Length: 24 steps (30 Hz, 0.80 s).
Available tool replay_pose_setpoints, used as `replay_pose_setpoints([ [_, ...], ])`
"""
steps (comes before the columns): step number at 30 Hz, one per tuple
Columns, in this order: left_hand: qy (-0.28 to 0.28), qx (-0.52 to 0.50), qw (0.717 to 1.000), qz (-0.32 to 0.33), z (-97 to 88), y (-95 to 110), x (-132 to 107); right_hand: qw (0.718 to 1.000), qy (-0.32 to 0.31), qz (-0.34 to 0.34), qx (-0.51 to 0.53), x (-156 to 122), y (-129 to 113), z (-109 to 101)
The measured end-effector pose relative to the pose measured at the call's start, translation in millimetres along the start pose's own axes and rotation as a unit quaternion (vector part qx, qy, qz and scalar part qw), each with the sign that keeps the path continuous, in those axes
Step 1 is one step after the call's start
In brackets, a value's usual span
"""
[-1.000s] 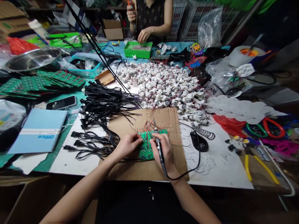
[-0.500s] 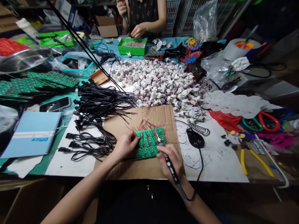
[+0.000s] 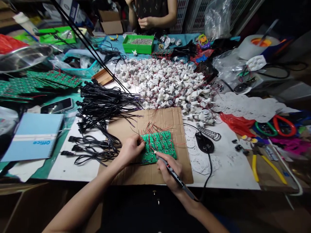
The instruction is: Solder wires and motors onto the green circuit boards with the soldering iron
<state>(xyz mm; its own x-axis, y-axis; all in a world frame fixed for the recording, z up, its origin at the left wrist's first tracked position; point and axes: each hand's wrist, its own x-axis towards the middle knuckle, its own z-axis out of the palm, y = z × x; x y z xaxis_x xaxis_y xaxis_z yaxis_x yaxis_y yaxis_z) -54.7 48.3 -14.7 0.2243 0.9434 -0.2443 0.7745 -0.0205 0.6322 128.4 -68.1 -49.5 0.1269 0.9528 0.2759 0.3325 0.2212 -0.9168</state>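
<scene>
A green circuit board (image 3: 160, 145) with thin red wires lies on a sheet of cardboard (image 3: 167, 119) at the table's near edge. My left hand (image 3: 130, 150) rests at the board's left edge, fingers curled and pinching something small I cannot make out. My right hand (image 3: 168, 171) is wrapped round a black soldering iron (image 3: 170, 168) like a pen. Its metal tip points up and left onto the lower left part of the board. The iron's cord runs off past my right wrist.
A bundle of black cables (image 3: 102, 110) lies left of the cardboard, a heap of small white parts (image 3: 167, 87) behind it. An iron stand (image 3: 204, 145) and yellow pliers (image 3: 264, 165) sit right. A blue notebook (image 3: 34, 136) and phone (image 3: 57, 105) lie left. Another person's hands (image 3: 145, 22) work behind a green tray (image 3: 138, 43).
My right hand drew back toward me and swung the iron's tip from the board's upper middle down to its lower left. My left hand stayed at the board's left edge.
</scene>
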Motion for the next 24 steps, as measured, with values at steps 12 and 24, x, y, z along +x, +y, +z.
replay_pose_setpoints([
  [12, -0.001, -0.010, 1.000, 0.000, 1.9, -1.7, 1.0, 1.000, -0.013, 0.019, -0.011, -2.9, 5.6, 3.1],
  [24, -0.006, -0.011, 1.000, -0.020, -0.7, 4.6, 1.9, 0.996, -0.021, -0.079, -0.045, 5.2, -2.6, 2.4],
])
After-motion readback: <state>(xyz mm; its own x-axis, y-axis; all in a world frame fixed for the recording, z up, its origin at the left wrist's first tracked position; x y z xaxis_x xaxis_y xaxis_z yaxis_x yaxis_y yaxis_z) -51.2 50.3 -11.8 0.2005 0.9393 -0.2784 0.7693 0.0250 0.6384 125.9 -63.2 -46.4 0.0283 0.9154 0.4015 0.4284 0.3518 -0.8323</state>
